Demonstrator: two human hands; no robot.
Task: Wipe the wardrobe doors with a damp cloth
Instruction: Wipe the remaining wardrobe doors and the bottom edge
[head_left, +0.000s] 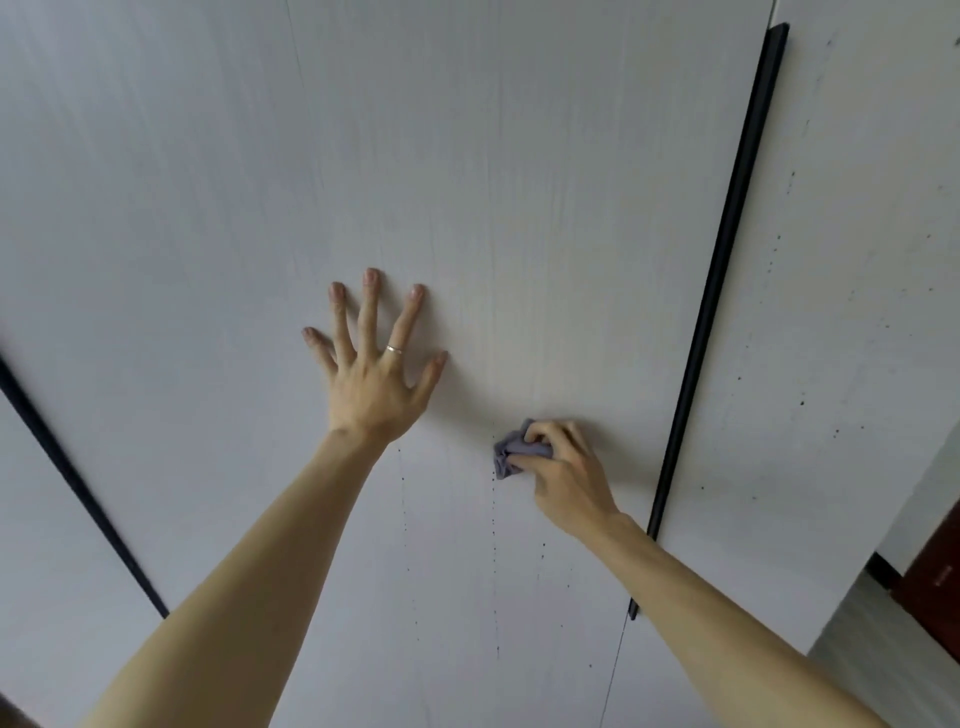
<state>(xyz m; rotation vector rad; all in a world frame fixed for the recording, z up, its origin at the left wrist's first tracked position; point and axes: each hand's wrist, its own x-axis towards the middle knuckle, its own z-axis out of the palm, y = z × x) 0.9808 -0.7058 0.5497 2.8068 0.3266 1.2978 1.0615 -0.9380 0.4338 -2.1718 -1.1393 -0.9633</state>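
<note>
The cloth (511, 453) was a small bunched-up grey-purple wad, a bit right of centre and low in the frame, pressed onto the pale wardrobe door (519, 182); the right hand (566, 475) had its fingers curled tight round it, thumb pinching the front; the left hand (376, 374) sat flat on the same door at mid-frame, fingers straight and spread wide (thin ring (394, 349) on one of them); dark specks ran down the door below the cloth; a black vertical handle strip (727, 234) edged the door at the right, another (78, 493) at lower left.
</note>
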